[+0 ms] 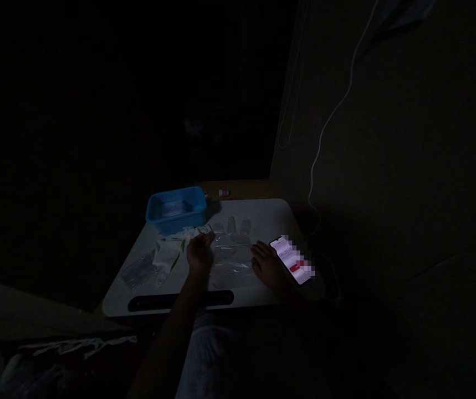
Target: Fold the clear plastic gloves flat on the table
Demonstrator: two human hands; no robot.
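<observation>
Head view from the near side, forward and down over a white table (271,219)

Left hand (199,254) grip too dark to tell; phone (286,256) screen partly pixelated; cable (312,170) cut off at top edge.

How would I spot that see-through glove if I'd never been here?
On the white table, look between the person's left hand and right hand. The clear plastic glove lies flat there; its splayed finger shapes set it apart from the plastic packet farther left.
</observation>
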